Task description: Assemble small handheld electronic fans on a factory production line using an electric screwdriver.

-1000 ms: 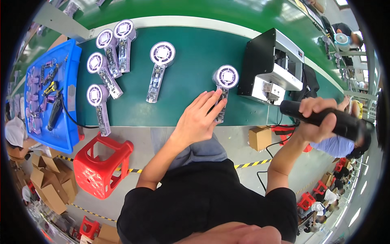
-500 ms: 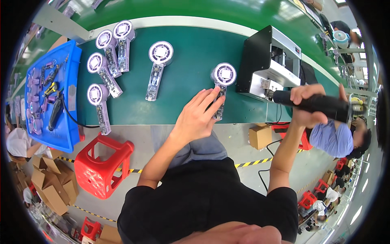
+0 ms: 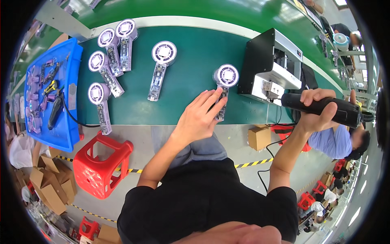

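My left hand (image 3: 199, 116) grips the handle of a lilac handheld fan (image 3: 228, 75) at the table's near edge. The fan's round head points away from me, and its opened handle shows a circuit board partly hidden by my fingers. My right hand (image 3: 317, 116) is closed round a black electric screwdriver (image 3: 296, 102), held level. Its front end points left at the front of a black and silver screw feeder (image 3: 256, 61); whether the tip touches the feeder I cannot tell. Another opened fan (image 3: 156, 83) lies alone mid-table.
Several more opened fans (image 3: 97, 94) lie at the table's left. Beyond them a blue tray (image 3: 73, 93) holds lilac parts and a black tool with a cable. A red stool (image 3: 93, 166) and cardboard boxes (image 3: 50, 187) stand on the floor. Other people sit at the right.
My right hand has shifted slightly right with the screwdriver, whose front end now lies nearer the feeder's lower front. My left hand stays on the fan.
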### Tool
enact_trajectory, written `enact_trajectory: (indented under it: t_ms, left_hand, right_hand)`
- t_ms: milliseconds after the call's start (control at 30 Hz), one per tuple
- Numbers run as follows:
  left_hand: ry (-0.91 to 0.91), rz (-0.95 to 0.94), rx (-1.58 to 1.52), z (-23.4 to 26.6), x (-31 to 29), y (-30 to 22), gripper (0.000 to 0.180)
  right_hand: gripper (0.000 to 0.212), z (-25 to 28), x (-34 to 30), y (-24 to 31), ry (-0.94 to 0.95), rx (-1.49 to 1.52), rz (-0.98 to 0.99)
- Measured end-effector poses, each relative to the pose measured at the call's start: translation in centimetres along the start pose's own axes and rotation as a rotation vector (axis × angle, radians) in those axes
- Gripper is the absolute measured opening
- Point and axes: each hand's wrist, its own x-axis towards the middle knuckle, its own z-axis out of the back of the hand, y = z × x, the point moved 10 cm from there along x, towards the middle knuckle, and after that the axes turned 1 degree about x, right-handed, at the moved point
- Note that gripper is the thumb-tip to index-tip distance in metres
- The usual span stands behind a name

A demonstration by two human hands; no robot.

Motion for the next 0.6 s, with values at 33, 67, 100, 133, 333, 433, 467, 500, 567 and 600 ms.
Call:
enact_trajectory:
  t_ms: [33,67,100,133,333,433,467,500,567,600]
  left_hand:
    - [-0.005,-0.002,-0.004,0.1,0.1,0.1,0.069]
    - [-0.010,-0.004,-0.008,0.0,0.1,0.1,0.069]
    - [-0.009,-0.010,-0.011,-0.1,0.3,0.0,0.069]
    - [-0.025,-0.001,-0.008,0.1,0.2,0.1,0.068]
    - [-0.039,0.003,-0.010,0.1,0.1,0.3,0.068]
    - [-0.042,0.006,-0.009,0.3,0.1,0.3,0.067]
    - [-0.045,0.007,-0.004,0.4,0.0,0.3,0.067]
    - [-0.048,0.013,-0.003,0.4,-0.1,0.3,0.067]
    - [-0.045,-0.002,0.001,0.4,-0.1,0.3,0.067]
    - [-0.050,0.010,0.007,0.3,0.0,0.3,0.067]
  right_hand:
    - [0.077,0.1,-0.3,-0.4,0.004,-0.008,0.009]
    - [0.078,0.1,-0.4,-0.7,0.007,-0.017,0.019]
    - [0.081,0.1,-0.4,-0.8,0.006,-0.014,0.007]
    - [0.082,-0.1,-0.3,-1.3,0.005,-0.002,-0.005]
    - [0.086,-0.3,0.5,-3.1,-0.042,-0.024,-0.081]
    - [0.081,-0.1,1.0,-4.8,-0.006,0.038,-0.173]
    - [0.081,0.1,1.0,-4.9,-0.002,0.039,-0.176]
    - [0.078,0.3,0.8,-5.4,-0.011,0.095,-0.222]
    - [0.073,0.0,0.1,-6.1,0.014,0.204,-0.283]
    - [0.073,-0.4,-0.5,-6.2,0.012,0.255,-0.297]
